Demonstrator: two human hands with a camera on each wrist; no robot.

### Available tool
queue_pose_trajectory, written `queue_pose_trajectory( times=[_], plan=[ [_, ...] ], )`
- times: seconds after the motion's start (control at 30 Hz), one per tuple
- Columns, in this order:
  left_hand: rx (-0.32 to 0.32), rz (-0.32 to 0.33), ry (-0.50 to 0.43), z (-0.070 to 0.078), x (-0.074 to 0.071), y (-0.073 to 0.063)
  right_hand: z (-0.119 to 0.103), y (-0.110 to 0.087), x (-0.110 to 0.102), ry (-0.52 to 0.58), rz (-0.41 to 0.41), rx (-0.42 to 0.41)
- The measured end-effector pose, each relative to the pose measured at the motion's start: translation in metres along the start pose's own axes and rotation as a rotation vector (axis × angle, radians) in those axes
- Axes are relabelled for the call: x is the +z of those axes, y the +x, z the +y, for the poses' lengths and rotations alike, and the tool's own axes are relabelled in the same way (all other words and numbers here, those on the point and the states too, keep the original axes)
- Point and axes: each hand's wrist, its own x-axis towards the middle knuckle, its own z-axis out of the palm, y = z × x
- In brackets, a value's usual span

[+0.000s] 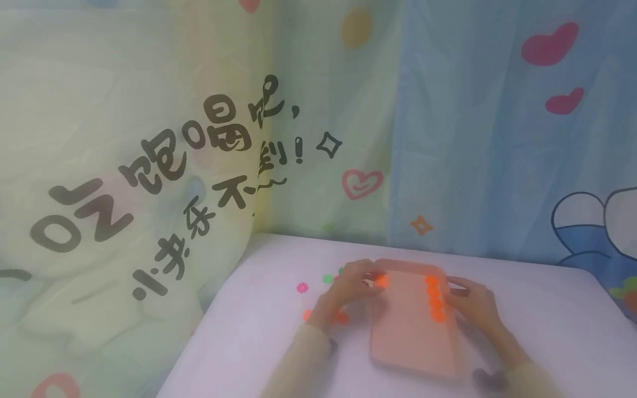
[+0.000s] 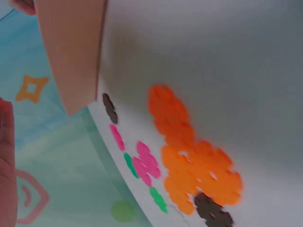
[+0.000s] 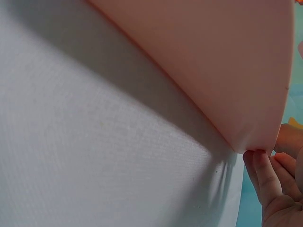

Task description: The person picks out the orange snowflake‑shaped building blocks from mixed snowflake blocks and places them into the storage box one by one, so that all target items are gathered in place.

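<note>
A pink rectangular tray [image 1: 413,331] is at the right of the white table in the head view. Orange flower-shaped pieces [image 1: 435,301] form a column along the inside of its right wall. At the upper left of the tray, my left hand [image 1: 350,284] pinches an orange flower-shaped piece [image 1: 381,281] between thumb and fingers, just inside the rim. My right hand [image 1: 475,304] grips the tray's right side. In the right wrist view, the fingertips [image 3: 261,158] pinch the tray's corner. Only the tray's outer wall [image 2: 73,52] shows in the left wrist view.
Loose flower-shaped pieces lie left of the tray: orange ones [image 2: 201,170], pink ones [image 2: 146,161], green ones [image 2: 158,199] and dark brown ones [image 2: 213,210]. A printed curtain [image 1: 328,110] hangs behind and to the left of the white table [image 1: 249,331].
</note>
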Motion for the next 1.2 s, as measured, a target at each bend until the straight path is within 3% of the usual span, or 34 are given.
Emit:
queue_pose_trajectory(
  times=[0.2, 0.4, 0.67, 0.83, 0.97, 1.13, 1.2],
  plan=[
    [0.003, 0.005, -0.025, 0.017, 0.013, 0.014, 0.002, 0.000, 0.001, 0.013, 0.005, 0.000],
    [0.044, 0.005, 0.047, 0.029, 0.028, 0.028, 0.005, 0.003, 0.001, 0.013, 0.009, 0.000],
    [-0.034, 0.016, -0.007, 0.045, 0.049, 0.029, 0.000, -0.001, -0.001, -0.002, 0.030, -0.038],
    [0.046, -0.039, -0.014, 0.049, 0.063, 0.032, 0.000, -0.001, -0.001, -0.006, 0.035, -0.058],
    [0.055, -0.059, 0.027, 0.051, 0.066, 0.036, 0.007, 0.005, 0.000, -0.029, 0.037, -0.055],
    [0.065, -0.014, 0.142, 0.061, 0.067, 0.045, 0.012, 0.007, 0.001, -0.008, 0.055, -0.098],
    [0.069, -0.010, 0.145, 0.062, 0.069, 0.049, 0.013, 0.007, 0.001, -0.001, 0.058, -0.106]
  ],
)
